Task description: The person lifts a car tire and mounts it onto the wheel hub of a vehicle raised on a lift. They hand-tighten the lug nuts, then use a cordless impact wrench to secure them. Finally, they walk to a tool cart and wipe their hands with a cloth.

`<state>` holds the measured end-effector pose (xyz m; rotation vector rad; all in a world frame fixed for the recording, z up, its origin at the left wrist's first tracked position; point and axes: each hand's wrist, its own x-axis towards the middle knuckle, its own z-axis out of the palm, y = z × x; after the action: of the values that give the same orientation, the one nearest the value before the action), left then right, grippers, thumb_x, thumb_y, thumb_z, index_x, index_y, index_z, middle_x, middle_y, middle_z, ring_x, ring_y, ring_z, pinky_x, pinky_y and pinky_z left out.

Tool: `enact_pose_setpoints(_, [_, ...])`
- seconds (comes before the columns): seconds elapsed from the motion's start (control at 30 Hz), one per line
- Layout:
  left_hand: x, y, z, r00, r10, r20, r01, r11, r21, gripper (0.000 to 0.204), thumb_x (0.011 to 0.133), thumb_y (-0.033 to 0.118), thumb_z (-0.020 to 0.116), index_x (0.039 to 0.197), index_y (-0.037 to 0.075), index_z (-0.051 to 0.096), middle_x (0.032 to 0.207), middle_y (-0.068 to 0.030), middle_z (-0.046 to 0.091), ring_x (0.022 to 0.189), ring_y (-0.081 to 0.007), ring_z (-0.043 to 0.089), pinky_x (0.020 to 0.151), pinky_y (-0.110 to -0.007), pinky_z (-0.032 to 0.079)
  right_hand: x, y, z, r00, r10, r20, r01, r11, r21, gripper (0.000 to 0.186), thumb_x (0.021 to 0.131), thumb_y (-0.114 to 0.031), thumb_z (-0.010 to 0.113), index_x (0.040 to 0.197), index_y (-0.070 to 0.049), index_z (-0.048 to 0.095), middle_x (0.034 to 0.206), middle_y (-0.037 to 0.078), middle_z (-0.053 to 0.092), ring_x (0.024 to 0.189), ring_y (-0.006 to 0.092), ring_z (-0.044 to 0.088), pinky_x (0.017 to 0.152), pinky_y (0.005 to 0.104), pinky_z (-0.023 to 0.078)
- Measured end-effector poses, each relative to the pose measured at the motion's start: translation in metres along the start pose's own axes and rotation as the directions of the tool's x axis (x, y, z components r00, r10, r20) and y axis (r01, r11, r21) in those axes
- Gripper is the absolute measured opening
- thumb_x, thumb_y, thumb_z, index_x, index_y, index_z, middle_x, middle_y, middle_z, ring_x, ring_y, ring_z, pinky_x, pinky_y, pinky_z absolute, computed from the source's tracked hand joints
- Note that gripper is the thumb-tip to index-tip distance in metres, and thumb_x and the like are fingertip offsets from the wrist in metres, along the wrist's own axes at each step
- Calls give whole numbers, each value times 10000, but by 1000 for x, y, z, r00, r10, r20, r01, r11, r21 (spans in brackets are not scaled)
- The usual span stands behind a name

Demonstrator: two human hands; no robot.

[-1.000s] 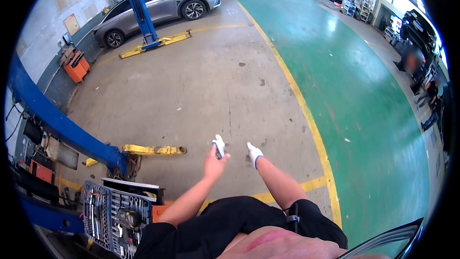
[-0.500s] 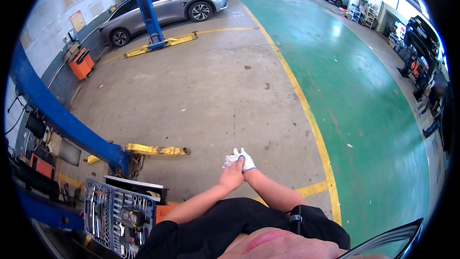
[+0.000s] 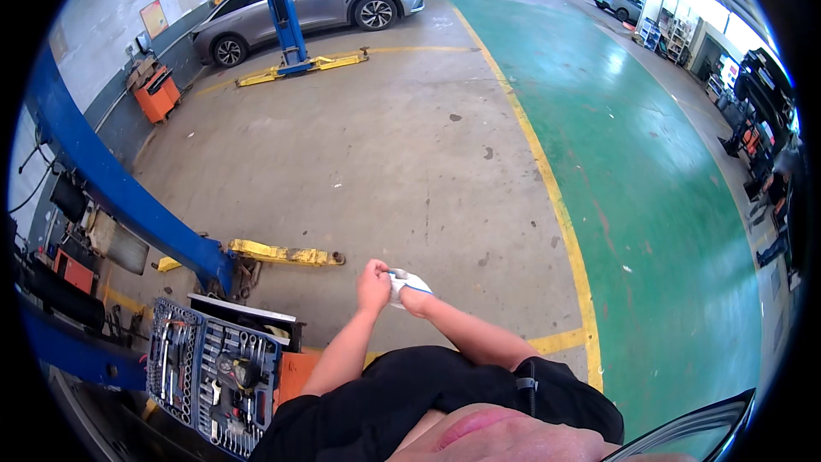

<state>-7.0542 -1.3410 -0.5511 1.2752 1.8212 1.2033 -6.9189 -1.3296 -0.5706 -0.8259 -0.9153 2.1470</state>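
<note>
My left hand (image 3: 374, 285) is bare and raised over the floor in front of me. Its fingers are curled closed at a blue edge of white glove fabric. Beside it on the right, touching it, is my right hand (image 3: 416, 301), which wears a white work glove (image 3: 407, 282) with blue trim near the wrist. The gloved fingers bend toward the left hand. White fabric bunches between the two hands, and I cannot make out whether it is a second glove.
A blue socket-and-wrench case (image 3: 203, 334) lies open at lower left, beside an orange cabinet (image 3: 295, 374). Blue lift posts (image 3: 128, 197) with yellow arms (image 3: 286, 253) stand left. A grey car (image 3: 308, 8) is parked behind. A yellow line (image 3: 547, 162) borders green flooring; a person (image 3: 778, 192) is far right.
My left hand has shifted from over the right wrist to the left side of the gloved hand, its fingers now curled at the blue edge. The view has swung slightly.
</note>
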Motion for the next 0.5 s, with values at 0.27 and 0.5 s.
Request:
enact_pose_setpoints(0.27, [21,-39,-63,920,-100,-379,108,994,0,81,895,22,591,949,54,642,798,-80,682,744,-200,647,727,-355,524,-26,-4,44,983,42,178,-93,952,292,404,1113,-324,528,1429,-77,571,1404,77,648,1274,223,620,1088,401,475])
enact_pose_setpoints(0.5, [-63,-28,-155,938,-341,56,277,643,-714,469,1062,393,589,1382,53,623,1274,-111,683,1116,-222,662,953,-380,547,-29,-70,100,957,138,254,-219,921,323,482,1121,-365,505,1508,-78,497,1459,78,616,1351,251,584,1145,437,457])
